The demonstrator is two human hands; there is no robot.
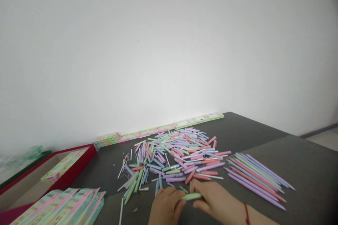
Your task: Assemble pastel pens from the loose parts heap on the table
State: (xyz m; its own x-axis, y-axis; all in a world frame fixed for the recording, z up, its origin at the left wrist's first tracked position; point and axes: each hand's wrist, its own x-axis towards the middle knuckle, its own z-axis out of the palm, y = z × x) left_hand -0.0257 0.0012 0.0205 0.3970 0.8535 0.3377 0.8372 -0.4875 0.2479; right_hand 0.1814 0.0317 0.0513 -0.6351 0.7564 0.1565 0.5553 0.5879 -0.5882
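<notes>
Green barrel [191,196]: light green pen piece, lying roughly level between the two hands at the near side of the table, just in front of the loose parts
Left hand [166,206]: fingers curled, thumb and forefinger closed together on the left end of the green barrel
Right hand [210,199]: thumb and forefinger slightly parted, right end of the green barrel between them; how firmly they press cannot be told
Red cord [246,213]: thin band around the right wrist
Loose parts [182,147]: wide, jumbled heap at mid-table, in lilac, coral, blue and light green, with white slender pieces mixed in; nearest ones just beyond the hands
White stick [121,211]: apart from the heap, left of the left hand, pointing toward the near edge
Long pens [256,179]: slanted row to the right of the heap, side by side, lilac, coral, blue and green, tapered ends toward lower right
Printed cartons [158,129]: green, pink and yellow, in a line along the wall [169,49]
Red box [81,163]: open, at left, a few similar cartons inside
Printed sleeves [60,209]: overlapping, fanned, in front of the red box
Table [264,143]: dark grey top
</notes>
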